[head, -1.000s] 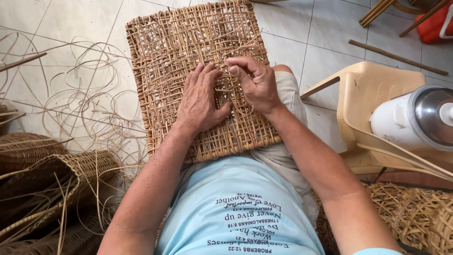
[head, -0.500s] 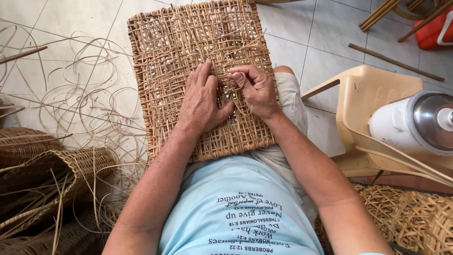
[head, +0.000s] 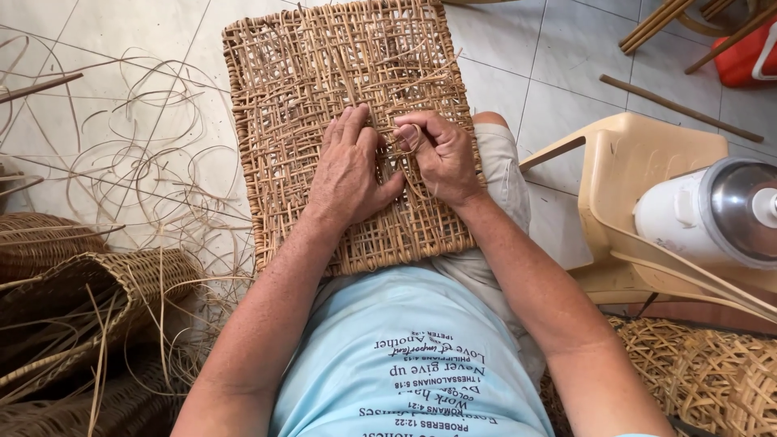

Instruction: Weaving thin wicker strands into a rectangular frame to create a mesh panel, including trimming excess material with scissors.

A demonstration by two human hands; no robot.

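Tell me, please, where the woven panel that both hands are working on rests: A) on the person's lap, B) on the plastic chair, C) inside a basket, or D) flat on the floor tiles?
A: the woven panel lies across the person's lap, with the left hand and right hand pressed on it.

Head view, steeply downward, close.

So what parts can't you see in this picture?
Head view only:
- The woven panel under the left hand and right hand: covered by them.
- The panel's near edge: hidden behind the light blue shirt.
- The white jug and red container: cut off by the right edge.
- The baskets: cut off at the left edge.
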